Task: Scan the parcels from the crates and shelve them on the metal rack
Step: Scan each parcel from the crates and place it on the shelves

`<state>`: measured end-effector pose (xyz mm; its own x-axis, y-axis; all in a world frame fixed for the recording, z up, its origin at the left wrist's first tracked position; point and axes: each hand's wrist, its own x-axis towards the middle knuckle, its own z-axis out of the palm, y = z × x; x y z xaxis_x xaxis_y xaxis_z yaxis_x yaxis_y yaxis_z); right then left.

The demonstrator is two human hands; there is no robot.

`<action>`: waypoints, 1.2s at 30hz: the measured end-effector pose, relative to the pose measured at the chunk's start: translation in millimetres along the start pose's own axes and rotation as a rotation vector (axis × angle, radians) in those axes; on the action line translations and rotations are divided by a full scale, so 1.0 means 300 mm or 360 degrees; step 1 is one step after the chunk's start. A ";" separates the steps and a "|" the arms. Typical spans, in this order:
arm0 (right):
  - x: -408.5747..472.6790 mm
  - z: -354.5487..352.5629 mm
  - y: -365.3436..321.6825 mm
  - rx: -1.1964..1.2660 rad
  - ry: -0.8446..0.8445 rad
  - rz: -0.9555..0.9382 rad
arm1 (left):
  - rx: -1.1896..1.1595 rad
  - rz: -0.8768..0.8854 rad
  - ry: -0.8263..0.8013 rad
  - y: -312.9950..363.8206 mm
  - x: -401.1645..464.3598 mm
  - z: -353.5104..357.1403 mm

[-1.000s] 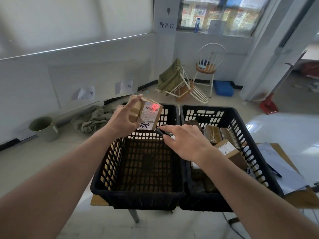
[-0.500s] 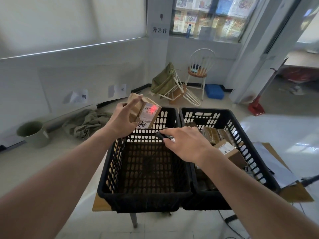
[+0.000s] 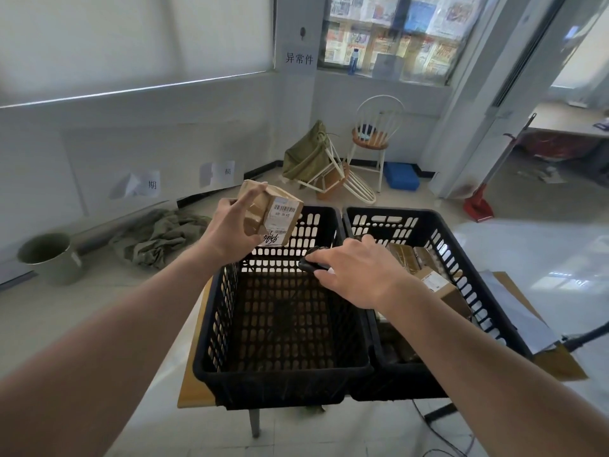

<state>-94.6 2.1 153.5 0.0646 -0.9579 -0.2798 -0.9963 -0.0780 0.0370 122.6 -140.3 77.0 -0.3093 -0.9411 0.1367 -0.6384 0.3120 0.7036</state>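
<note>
Scanner [image 3: 311,263] still in right hand [image 3: 357,275]; parcel [image 3: 273,214] still between left-hand fingers [image 3: 252,196], red dot gone.

We see a matt brown cardboard parcel [image 3: 263,211] carrying a smooth white paper label [image 3: 280,222]. The two crates [image 3: 286,324] are black plastic with a dull sheen and slotted walls. At two o'clock, parcels [image 3: 435,285] look taped, slightly glossy. The desk [image 3: 192,387] edge looks like pale wood. At ten o'clock lies rumpled green cloth [image 3: 158,235], beside a matt bucket [image 3: 49,258]. The floor [image 3: 543,245] tiles shine.
</note>
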 end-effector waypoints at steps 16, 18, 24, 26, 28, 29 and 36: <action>0.171 -0.070 -0.062 0.1295 0.0988 -0.0070 | -0.0752 -0.0201 0.0095 0.120 -0.114 -0.223; 0.191 -0.084 -0.081 0.1313 0.1078 -0.0177 | -0.0774 -0.0282 0.0147 0.150 -0.164 -0.257; 0.194 -0.106 -0.137 0.1625 0.1011 -0.0709 | -0.0861 -0.0411 0.0444 0.241 -0.370 -0.308; 0.176 -0.115 -0.160 0.1713 0.0946 -0.0897 | -0.0887 -0.0460 0.0539 0.283 -0.467 -0.310; 0.148 -0.123 -0.194 0.1793 0.0829 -0.1052 | -0.0856 -0.0485 0.0638 0.329 -0.577 -0.312; 0.128 -0.128 -0.217 0.1830 0.0761 -0.1111 | -0.0830 -0.0500 0.0688 0.351 -0.636 -0.312; -0.124 -0.083 -0.421 0.1924 0.0581 -0.1655 | -0.0696 -0.0618 0.1225 0.514 -1.095 -0.318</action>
<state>30.4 40.7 183.2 0.5317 -0.6589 0.5322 0.0306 -0.6130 -0.7895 193.0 204.6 207.1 0.5137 -0.8448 0.1498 -0.2320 0.0314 0.9722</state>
